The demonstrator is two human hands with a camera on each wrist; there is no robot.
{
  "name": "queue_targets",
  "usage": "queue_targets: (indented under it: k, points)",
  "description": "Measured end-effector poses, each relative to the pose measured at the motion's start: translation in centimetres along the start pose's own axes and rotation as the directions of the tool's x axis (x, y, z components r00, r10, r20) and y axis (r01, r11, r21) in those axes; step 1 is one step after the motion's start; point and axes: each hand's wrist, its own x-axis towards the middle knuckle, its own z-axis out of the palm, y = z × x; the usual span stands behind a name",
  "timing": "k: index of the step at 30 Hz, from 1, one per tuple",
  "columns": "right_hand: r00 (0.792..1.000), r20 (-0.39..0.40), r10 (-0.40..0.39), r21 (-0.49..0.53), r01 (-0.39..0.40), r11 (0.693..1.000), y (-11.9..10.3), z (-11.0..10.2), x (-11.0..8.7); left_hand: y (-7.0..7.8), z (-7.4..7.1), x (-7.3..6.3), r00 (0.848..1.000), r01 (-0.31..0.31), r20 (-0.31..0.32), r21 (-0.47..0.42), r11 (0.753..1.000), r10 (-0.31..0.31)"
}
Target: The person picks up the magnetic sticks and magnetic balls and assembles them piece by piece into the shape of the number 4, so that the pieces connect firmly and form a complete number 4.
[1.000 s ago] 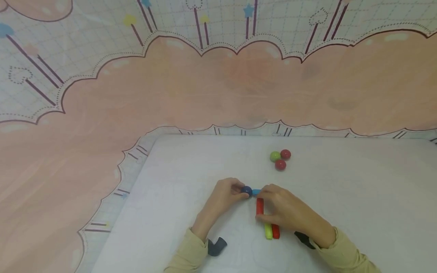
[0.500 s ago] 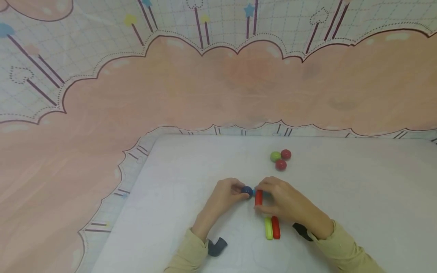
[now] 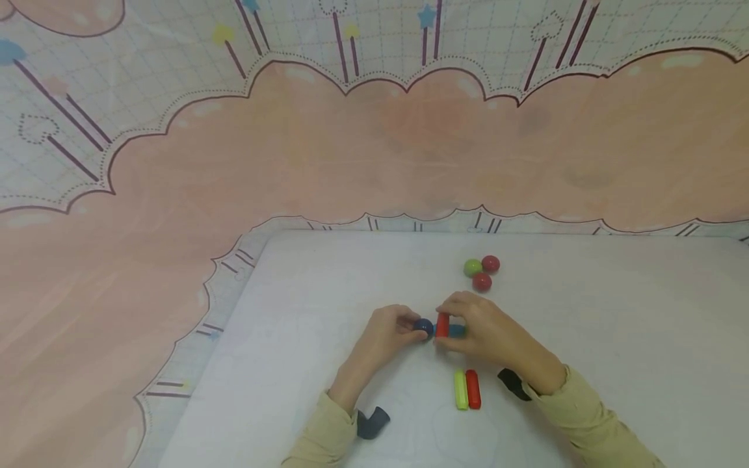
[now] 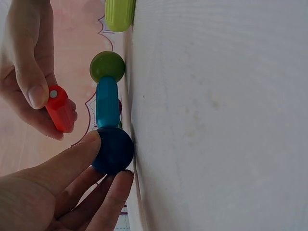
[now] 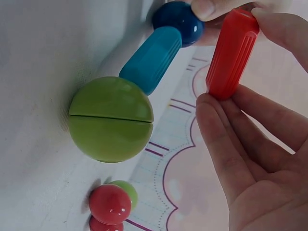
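My left hand (image 3: 383, 335) pinches a dark blue ball (image 4: 114, 151) between thumb and fingers, low over the white tabletop. A blue magnetic rod (image 5: 153, 57) runs from that ball to a green ball (image 5: 110, 137) with a seam across it, the three forming a straight line. In the head view the green ball is hidden behind the right hand. A red magnetic rod (image 5: 232, 55) is held by its two ends between the thumb and fingers of my right hand (image 3: 486, 328). It is raised above the blue rod, crossing it in the head view.
Toward the back of the white tabletop (image 3: 328, 273) lie a green ball (image 3: 473, 267) and two red balls (image 3: 482, 281) in a cluster. Nearer, a yellow-green rod (image 3: 461, 390) and another red rod (image 3: 473, 390) lie side by side. A patterned peach cloth (image 3: 374, 149) extends beyond the table.
My right hand has moved away from the near rods toward the back, carrying the red rod up over the blue rod. The left hand keeps its place on the dark blue ball.
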Motion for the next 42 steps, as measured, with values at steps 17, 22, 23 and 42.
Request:
queue_targets:
  k: [17, 22, 23, 42]
  points:
    - [0.997, 0.004, 0.079, 0.026, -0.079, 0.997, 0.2, 0.0, 1.2, -0.1, 0.0, 0.0, 1.0, -0.019, -0.003, -0.038, 0.999, 0.019]
    - [0.998, -0.017, 0.062, 0.033, -0.062, 0.998, 0.3, 0.0, 1.4, 0.0, 0.0, -0.1, 1.0, -0.017, -0.004, -0.031, 0.999, 0.017]
    - [0.998, -0.018, 0.063, 0.037, -0.062, 0.997, 0.4, 0.0, 1.5, 0.0, 0.0, -0.1, 1.0, -0.014, -0.004, -0.03, 0.999, 0.014]
    - [0.996, -0.048, 0.078, 0.011, -0.077, 0.997, 1.0, 0.7, 2.7, -0.3, 0.1, 0.0, 0.999, -0.04, -0.014, -0.046, 0.998, 0.039]
